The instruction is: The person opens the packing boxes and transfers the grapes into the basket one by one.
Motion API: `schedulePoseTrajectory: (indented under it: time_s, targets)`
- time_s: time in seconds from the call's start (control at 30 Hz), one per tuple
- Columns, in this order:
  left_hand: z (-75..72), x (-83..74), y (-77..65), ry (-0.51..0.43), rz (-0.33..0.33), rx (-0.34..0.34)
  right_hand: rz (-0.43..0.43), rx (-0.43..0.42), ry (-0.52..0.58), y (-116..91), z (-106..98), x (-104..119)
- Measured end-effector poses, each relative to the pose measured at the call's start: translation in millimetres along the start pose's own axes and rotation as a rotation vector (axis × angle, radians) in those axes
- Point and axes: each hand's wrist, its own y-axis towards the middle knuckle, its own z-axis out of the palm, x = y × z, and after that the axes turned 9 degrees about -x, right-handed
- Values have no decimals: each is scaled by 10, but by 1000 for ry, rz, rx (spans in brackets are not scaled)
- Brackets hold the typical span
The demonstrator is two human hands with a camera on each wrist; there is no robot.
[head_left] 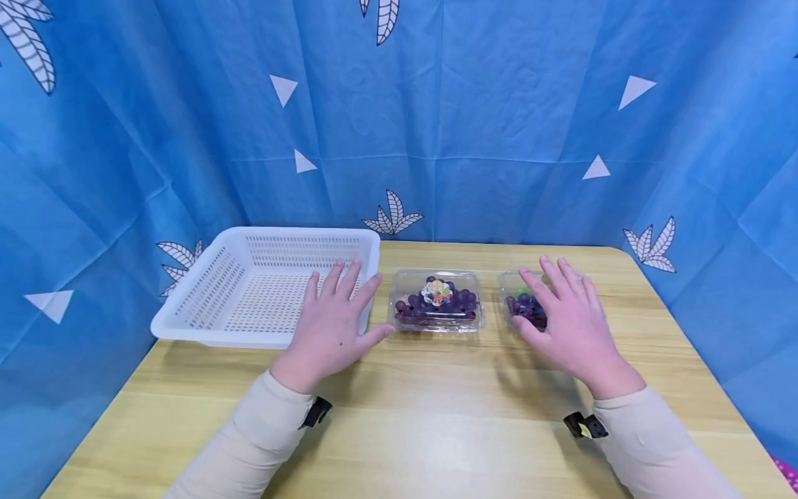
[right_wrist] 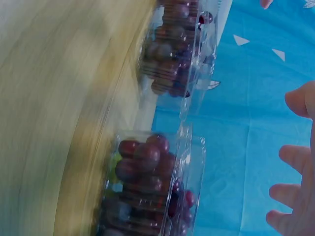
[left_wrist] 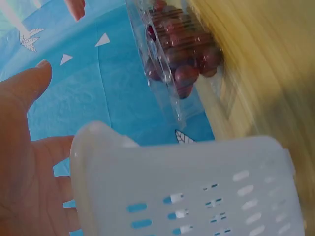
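So, both hands are hovering forward over the wooden table (head_left: 430, 409). The left hand (head_left: 333, 326) is reaching across the right-hand end of a white slotted basket (head_left: 262, 301), its fingers spreading wide and nearly straight, its thumb pointing out toward the grape boxes. It is gripping nothing; in the left wrist view the fingers are passing behind the basket's corner, and whether they are touching it, one cannot tell.

Over on the other side, the right hand (head_left: 573, 326) is hanging above the right grape box (head_left: 506, 283), opening out flat with the thumb well away from the fingers, holding nothing. The right wrist view is showing a gap between those fingertips and the box.

Between the hands, the middle grape box (head_left: 408, 283) is sitting just beside the basket, its clear plastic showing dark purple grapes (head_left: 463, 299) and a colourful round sticker (head_left: 438, 292) on top. The right box is lying near it, partly hiding under the hand. Pale sleeves (head_left: 255, 430) are covering both arms, and a blue curtain (head_left: 511, 125) with white triangles and leaves is hanging behind everything.
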Motion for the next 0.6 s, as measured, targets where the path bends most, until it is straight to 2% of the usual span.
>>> schedulePoseTrajectory:
  time_s: [0.23,0.6]
  targets:
    - [25,-95,-2,5,36,17,-32,-10,42,-8,37,66]
    - [69,-221,58,-11,71,6,-22,22,152,-10,96,156]
